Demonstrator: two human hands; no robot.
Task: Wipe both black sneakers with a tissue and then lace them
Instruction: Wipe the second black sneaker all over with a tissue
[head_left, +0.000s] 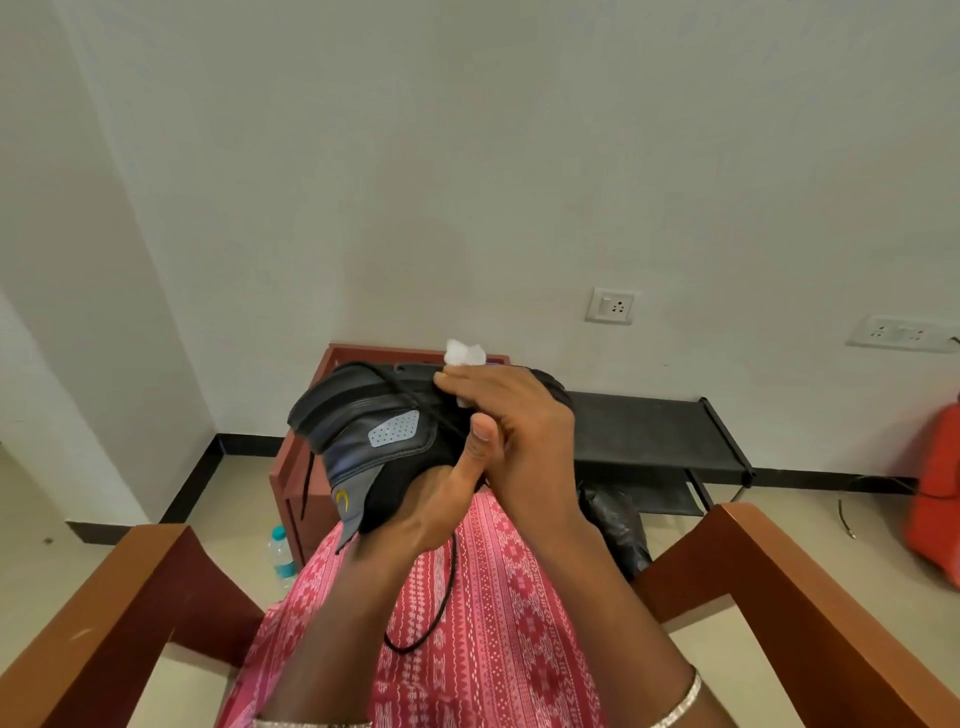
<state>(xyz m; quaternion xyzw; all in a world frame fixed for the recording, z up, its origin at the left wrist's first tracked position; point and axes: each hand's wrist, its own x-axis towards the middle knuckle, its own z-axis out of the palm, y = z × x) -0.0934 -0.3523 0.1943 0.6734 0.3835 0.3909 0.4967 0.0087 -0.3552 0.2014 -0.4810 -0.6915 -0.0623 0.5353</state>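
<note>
Sneaker (374, 426) in left hand (431, 506), tissue (464, 352) in right hand (519, 415)

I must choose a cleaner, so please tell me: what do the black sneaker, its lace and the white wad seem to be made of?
The sneaker: probably smooth synthetic leather, going by the dull sheen on its panels; the grey dotted patch looks rubbery. The lace: round woven cord, matte, hanging limp. The tissue: soft white paper, crumpled with fluffy edges.
</note>
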